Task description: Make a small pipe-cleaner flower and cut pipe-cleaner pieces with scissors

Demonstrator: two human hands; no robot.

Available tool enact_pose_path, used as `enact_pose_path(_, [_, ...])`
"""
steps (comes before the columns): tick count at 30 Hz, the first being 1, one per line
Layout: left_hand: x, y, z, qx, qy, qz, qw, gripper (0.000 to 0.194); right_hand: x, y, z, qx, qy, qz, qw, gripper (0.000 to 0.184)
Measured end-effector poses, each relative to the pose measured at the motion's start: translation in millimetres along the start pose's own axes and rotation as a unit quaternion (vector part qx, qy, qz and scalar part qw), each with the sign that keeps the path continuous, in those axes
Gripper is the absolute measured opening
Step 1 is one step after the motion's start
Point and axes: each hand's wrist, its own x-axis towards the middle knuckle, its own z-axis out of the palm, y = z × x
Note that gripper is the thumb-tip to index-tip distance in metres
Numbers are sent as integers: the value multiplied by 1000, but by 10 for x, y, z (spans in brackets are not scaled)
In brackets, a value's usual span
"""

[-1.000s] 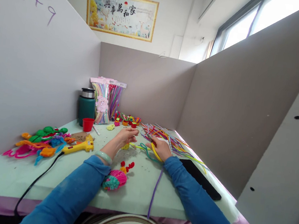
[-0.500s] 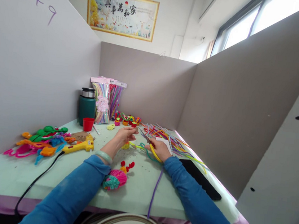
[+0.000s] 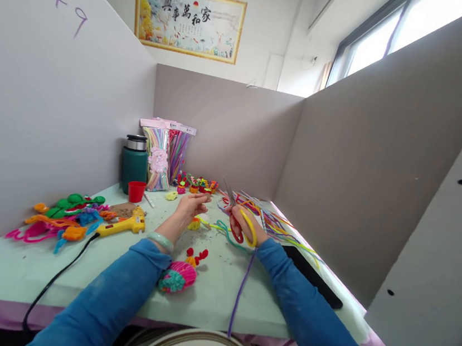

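My right hand [image 3: 245, 226] is closed round the red and yellow handles of a pair of scissors [image 3: 237, 216], whose blades point up and to the left, above the table. My left hand [image 3: 192, 204] hovers a little to the left with thumb and fingers pinched together on something too small to make out. Below the hands lie a small yellow piece [image 3: 194, 224], a green pipe cleaner [image 3: 227, 233] and a purple pipe cleaner [image 3: 239, 292]. A pink, teal and yellow pipe-cleaner figure [image 3: 178, 274] lies near my left forearm.
A yellow glue gun [image 3: 122, 226] with a black cord lies left, beside a heap of coloured pipe-cleaner shapes [image 3: 63, 216]. A green flask [image 3: 133, 163], a red cup [image 3: 136, 191] and bagged pipe cleaners [image 3: 165, 153] stand behind. Loose pipe cleaners [image 3: 271, 217] and a black slab [image 3: 311, 275] lie right. Partition walls enclose the desk.
My right hand has lifted from the table and turned the scissors so that their blades point upward. My left hand has drawn back slightly and stays pinched.
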Motion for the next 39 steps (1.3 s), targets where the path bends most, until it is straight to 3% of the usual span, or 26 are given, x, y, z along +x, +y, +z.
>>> enact_pose_path(2, [2,-8,-7,3,-4,2,1000,17,1,-71,8,127,-62,34,989,55])
enact_pose_path(5, [8,-21,-12,6,-6,2,1000,16,3,-124,20,244,-161,117,949,60])
enact_pose_path(8, [6,-18,-6,2,3,0,1000,13,1,-121,49,280,-195,184,922,66])
enact_pose_path(13, [-16,3,16,-8,25,5,1000,7,5,-23,142,273,-230,220,908,73])
enact_pose_path(19, [-32,15,23,-7,21,8,1000,8,40,95,245,267,-226,231,908,76])
enact_pose_path(25, [-12,6,18,-2,26,3,1000,15,25,51,246,284,-215,224,907,78])
enact_pose_path(39, [-28,-12,36,63,17,56,996,21,26,46,232,304,-215,231,899,79])
